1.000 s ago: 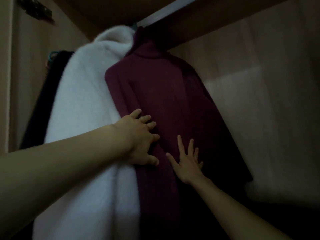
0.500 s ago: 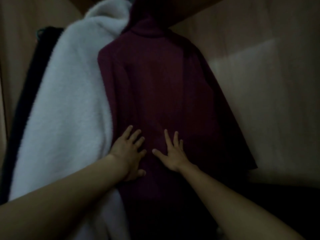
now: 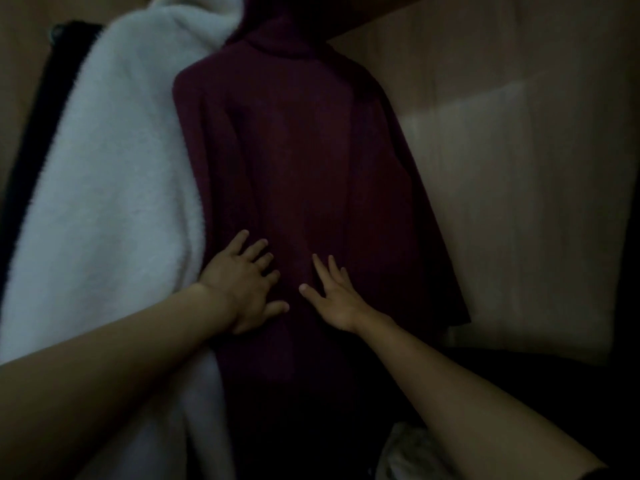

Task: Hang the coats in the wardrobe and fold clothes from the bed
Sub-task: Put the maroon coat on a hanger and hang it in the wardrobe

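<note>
Maroon coat (image 3: 304,168) hangs against the wardrobe wall (image 3: 519,174), collar at 12 o'clock, hem lost in the dark at 6. Left hand (image 3: 242,289) lies flat on its lower front, fingers spread, gripping nothing. Right hand (image 3: 334,296) just beside at 3 o'clock, fingers straight, pressed flat. White fluffy coat (image 3: 114,188) touches it at 9 o'clock, with a black garment (image 3: 45,126) beyond.

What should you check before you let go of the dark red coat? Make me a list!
1. Dark red coat hangs with shoulders spread: ok.
2. Its top hooked up properly: cannot tell, out of view.
3. Left hand and right hand lie flat on the coat, gripping nothing: ok.
4. White fluffy coat hangs beside it, touching: ok.
5. Bottom edge hanging free: cannot tell, too dark.
</note>
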`<state>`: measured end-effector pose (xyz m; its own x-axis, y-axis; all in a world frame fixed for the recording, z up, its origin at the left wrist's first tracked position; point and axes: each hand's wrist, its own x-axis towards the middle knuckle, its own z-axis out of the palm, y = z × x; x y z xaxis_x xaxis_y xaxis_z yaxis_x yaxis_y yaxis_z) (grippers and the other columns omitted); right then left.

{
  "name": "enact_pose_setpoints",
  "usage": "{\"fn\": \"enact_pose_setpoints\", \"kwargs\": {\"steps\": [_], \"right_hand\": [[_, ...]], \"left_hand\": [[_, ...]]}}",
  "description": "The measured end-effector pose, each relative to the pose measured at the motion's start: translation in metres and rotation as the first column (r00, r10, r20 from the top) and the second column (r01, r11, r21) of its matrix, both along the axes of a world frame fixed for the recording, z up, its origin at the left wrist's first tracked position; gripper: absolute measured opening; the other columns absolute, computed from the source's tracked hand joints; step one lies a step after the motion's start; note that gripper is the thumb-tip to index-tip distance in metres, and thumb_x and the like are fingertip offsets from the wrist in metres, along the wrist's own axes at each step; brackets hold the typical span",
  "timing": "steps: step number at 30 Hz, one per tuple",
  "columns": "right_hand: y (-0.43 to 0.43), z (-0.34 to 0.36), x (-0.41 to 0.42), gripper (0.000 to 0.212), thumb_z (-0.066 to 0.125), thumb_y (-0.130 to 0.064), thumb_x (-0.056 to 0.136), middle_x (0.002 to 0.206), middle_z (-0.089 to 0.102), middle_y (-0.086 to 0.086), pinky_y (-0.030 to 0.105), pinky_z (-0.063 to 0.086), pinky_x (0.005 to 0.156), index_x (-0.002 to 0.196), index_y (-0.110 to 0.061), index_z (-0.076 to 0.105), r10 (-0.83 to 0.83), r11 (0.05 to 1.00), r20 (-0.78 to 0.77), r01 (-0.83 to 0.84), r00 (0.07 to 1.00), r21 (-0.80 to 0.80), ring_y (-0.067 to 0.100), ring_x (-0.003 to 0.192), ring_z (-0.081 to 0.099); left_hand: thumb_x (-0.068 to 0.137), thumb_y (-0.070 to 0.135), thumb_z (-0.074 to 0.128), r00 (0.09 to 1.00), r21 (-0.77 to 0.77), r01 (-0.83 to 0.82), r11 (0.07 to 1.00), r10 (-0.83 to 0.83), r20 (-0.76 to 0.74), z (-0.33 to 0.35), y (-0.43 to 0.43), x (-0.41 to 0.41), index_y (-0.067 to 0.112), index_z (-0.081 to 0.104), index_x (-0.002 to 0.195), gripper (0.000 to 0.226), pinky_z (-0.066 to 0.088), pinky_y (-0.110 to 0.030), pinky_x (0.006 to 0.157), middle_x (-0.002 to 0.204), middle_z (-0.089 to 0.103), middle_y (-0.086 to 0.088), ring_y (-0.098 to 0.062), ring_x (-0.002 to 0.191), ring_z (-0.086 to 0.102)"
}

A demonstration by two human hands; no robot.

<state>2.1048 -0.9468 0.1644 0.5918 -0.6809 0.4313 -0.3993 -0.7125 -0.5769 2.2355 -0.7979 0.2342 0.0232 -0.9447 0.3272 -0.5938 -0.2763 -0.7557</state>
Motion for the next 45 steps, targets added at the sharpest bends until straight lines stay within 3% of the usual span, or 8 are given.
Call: {"fn": "enact_pose_setpoints", "kwargs": {"steps": [4,12,20,24,30,32,36,45], "right_hand": [[0.012,-0.001,-0.039,0.074,0.031,-0.066,0.095,0.161,-0.021,-0.005,0.057,0.003,0.120,0.151,-0.042,-0.011,-0.045,0.997,-0.038,0.043,0.998,-0.061,0.022,0.147,-0.021],[0.062,-0.018,-0.099,0.076,0.032,-0.064,0.096,0.163,-0.015,0.000,0.049,0.002,0.121,0.154,-0.035,-0.007,-0.103,0.994,-0.006,0.103,0.995,-0.043,0.021,0.149,-0.016],[0.147,-0.017,-0.163,0.075,0.033,-0.063,0.096,0.164,-0.007,0.001,0.054,0.008,0.120,0.155,-0.033,-0.002,-0.311,0.935,0.002,0.306,0.951,-0.177,0.022,0.150,-0.007],[0.208,-0.029,-0.186,0.073,0.034,-0.059,0.097,0.164,0.002,0.005,0.050,0.013,0.121,0.156,-0.028,0.002,-0.418,0.881,-0.011,0.402,0.908,-0.250,0.024,0.151,0.000],[0.314,-0.050,-0.216,0.072,0.034,-0.058,0.098,0.161,0.016,0.008,0.046,0.020,0.116,0.154,-0.018,0.011,-0.614,0.755,-0.119,0.537,0.780,-0.375,0.025,0.147,0.015],[0.348,-0.054,-0.232,0.073,0.035,-0.058,0.098,0.161,0.016,0.009,0.049,0.021,0.116,0.153,-0.015,0.015,-0.671,0.717,-0.185,0.566,0.718,-0.406,0.027,0.147,0.013],[0.416,-0.054,-0.275,0.074,0.036,-0.058,0.097,0.163,0.011,0.009,0.053,0.019,0.118,0.154,-0.015,0.017,-0.725,0.676,-0.176,0.638,0.666,-0.370,0.027,0.150,0.006],[0.538,-0.074,-0.357,0.074,0.035,-0.060,0.096,0.163,0.011,0.006,0.050,0.019,0.119,0.154,-0.019,0.014,-0.724,0.676,-0.131,0.657,0.678,-0.335,0.024,0.149,0.009]], "left_hand": [[0.088,0.073,0.003,0.996,-0.040,0.085,0.996,-0.086,-0.023,-0.004,0.007,-0.018,0.028,0.019,0.154,0.081,-0.009,-0.052,0.119,0.163,0.017,-0.003,-0.023,0.151,0.000],[0.090,0.070,0.008,0.977,-0.028,0.200,0.979,-0.202,-0.072,-0.031,0.040,-0.067,0.027,0.020,0.154,0.078,-0.005,-0.052,0.120,0.162,0.019,-0.004,-0.023,0.151,0.004],[0.089,0.070,0.009,0.907,-0.149,0.362,0.920,-0.385,-0.172,-0.046,0.089,-0.088,0.027,0.023,0.153,0.078,0.002,-0.052,0.121,0.161,0.023,-0.003,-0.023,0.150,0.009],[0.091,0.068,0.013,0.820,-0.207,0.419,0.884,-0.466,-0.331,-0.070,0.115,-0.093,0.027,0.024,0.152,0.075,0.009,-0.050,0.120,0.161,0.024,-0.002,-0.023,0.150,0.011],[0.093,0.066,0.014,0.592,-0.273,0.531,0.802,-0.582,-0.558,-0.118,0.168,-0.133,0.021,0.028,0.151,0.075,0.019,-0.048,0.118,0.157,0.031,-0.003,-0.025,0.146,0.021],[0.093,0.066,0.015,0.555,-0.258,0.564,0.785,-0.591,-0.585,-0.129,0.188,-0.151,0.021,0.029,0.151,0.074,0.019,-0.048,0.118,0.158,0.030,-0.003,-0.025,0.147,0.021],[0.095,0.064,0.018,0.425,-0.314,0.606,0.731,-0.631,-0.649,-0.137,0.231,-0.181,0.021,0.029,0.151,0.072,0.019,-0.046,0.119,0.158,0.030,-0.003,-0.023,0.147,0.021],[0.096,0.062,0.018,0.448,-0.210,0.646,0.734,-0.586,-0.675,-0.164,0.340,-0.243,0.020,0.032,0.149,0.069,0.025,-0.041,0.116,0.155,0.034,-0.001,-0.022,0.143,0.027]]}}
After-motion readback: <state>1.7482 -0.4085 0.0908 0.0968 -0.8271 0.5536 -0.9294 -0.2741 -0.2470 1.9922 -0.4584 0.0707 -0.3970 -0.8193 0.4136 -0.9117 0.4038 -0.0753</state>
